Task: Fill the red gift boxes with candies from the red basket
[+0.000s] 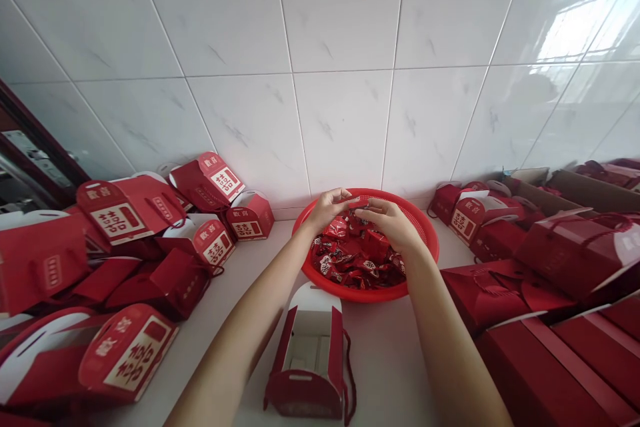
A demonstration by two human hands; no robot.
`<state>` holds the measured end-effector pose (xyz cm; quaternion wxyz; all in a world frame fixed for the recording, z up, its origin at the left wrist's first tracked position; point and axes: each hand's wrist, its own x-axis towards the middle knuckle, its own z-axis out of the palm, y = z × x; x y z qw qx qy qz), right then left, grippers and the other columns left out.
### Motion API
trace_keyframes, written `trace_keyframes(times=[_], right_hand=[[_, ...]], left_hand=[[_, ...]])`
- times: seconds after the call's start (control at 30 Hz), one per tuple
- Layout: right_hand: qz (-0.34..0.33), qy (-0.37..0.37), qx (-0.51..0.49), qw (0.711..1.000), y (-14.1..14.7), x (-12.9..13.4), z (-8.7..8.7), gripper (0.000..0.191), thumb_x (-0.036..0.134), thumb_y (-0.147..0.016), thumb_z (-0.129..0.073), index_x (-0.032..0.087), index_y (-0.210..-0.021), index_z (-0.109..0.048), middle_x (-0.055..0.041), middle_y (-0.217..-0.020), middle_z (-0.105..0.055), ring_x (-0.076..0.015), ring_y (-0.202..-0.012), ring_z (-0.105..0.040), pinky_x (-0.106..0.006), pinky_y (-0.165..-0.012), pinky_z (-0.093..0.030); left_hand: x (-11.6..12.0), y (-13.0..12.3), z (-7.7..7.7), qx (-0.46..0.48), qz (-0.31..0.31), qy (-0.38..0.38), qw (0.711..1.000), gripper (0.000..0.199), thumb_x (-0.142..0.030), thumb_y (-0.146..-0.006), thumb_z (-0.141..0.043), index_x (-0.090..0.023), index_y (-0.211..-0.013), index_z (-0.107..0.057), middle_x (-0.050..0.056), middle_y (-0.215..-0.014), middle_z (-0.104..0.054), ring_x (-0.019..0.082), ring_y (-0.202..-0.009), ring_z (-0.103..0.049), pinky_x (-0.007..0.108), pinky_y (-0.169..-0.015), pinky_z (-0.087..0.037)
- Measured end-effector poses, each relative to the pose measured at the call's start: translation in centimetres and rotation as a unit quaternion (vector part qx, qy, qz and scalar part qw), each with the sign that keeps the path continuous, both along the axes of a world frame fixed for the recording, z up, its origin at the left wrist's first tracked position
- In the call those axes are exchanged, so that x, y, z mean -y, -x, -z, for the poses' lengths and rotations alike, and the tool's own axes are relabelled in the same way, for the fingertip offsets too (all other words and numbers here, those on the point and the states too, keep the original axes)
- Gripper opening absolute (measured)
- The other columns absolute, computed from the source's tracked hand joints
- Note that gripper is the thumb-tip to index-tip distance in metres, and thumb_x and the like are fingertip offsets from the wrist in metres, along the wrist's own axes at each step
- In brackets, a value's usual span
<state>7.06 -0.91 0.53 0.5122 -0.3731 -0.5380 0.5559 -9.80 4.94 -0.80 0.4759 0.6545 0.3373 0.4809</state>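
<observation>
- Gift box is left open on the counter.
- Left hand and right hand are held together above a basket; any grip is hidden.
- Sweets are judged light, slippery, best pinched singly.

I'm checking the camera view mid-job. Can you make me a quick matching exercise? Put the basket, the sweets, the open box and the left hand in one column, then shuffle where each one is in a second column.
Things
1. red plastic basket
2. wrapped sweets
3. open box
4. left hand

Places
A. on the tabletop, in front of the basket and apart from it
B. over the basket, beside the right hand
C. by the tiled wall, between heaps of red boxes
D. piled inside the basket

Pairs: 1-C, 2-D, 3-A, 4-B
</observation>
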Motion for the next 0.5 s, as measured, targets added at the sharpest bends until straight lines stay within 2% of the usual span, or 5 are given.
trace_keyframes(times=[0.17, 0.3, 0.37, 0.43, 0.5], right_hand=[[-0.007, -0.02, 0.028, 0.999, 0.1, 0.3, -0.2, 0.023, 0.031, -0.064, -0.08, 0.017, -0.083, -0.077, -0.005, -0.083, -0.075, -0.0203, -0.078, -0.069, -0.035, -0.075, -0.057], [0.066, -0.048, 0.022, 0.996, 0.1, 0.2, -0.3, 0.023, 0.032, -0.064, -0.079, 0.017, -0.082, -0.078, -0.0049, -0.08, -0.076, -0.02, -0.076, -0.069, -0.033, -0.074, -0.055], [0.134, -0.053, -0.001, 0.99, 0.0, 0.1, -0.2, 0.024, 0.035, -0.065, -0.079, 0.017, -0.082, -0.077, -0.0045, -0.078, -0.075, -0.0199, -0.075, -0.068, -0.033, -0.073, -0.054], [0.18, -0.054, -0.016, 0.982, -0.1, 0.1, -0.1, 0.026, 0.038, -0.066, -0.079, 0.017, -0.081, -0.075, -0.0042, -0.076, -0.074, -0.0196, -0.074, -0.067, -0.032, -0.071, -0.052], [0.197, -0.052, -0.023, 0.979, -0.1, 0.0, -0.1, 0.026, 0.039, -0.066, -0.079, 0.018, -0.079, -0.074, -0.004, -0.075, -0.073, -0.0191, -0.072, -0.066, -0.031, -0.069, -0.051]], left_hand=[[-0.3, -0.1, 0.1, -0.038, -0.04, -0.027, 0.998, 0.038, -0.052, -0.073, -0.073, -0.017, -0.068, -0.057, -0.003, -0.067, -0.057, 0.012, -0.063, -0.051, 0.025, -0.062, -0.043], [-1.2, 0.5, 0.7, -0.218, -0.19, -0.047, 0.956, 0.041, -0.047, -0.092, -0.042, -0.019, -0.068, -0.058, 0.002, -0.073, -0.065, 0.017, -0.071, -0.06, 0.028, -0.067, -0.047], [-1.5, 0.8, 1.1, -0.306, -0.222, -0.039, 0.925, 0.028, -0.036, -0.087, -0.046, -0.019, -0.07, -0.061, 0.003, -0.078, -0.069, 0.019, -0.078, -0.064, 0.028, -0.071, -0.048], [-1.6, 1.1, 1.4, -0.353, -0.206, -0.023, 0.912, 0.009, -0.026, -0.074, -0.061, -0.019, -0.077, -0.066, 0.004, -0.089, -0.073, 0.021, -0.089, -0.066, 0.028, -0.076, -0.049], [-1.7, 1.1, 1.7, -0.403, -0.178, -0.009, 0.898, 0.023, -0.017, -0.059, -0.071, -0.021, -0.081, -0.069, 0.004, -0.1, -0.075, 0.024, -0.1, -0.065, 0.027, -0.082, -0.049]])
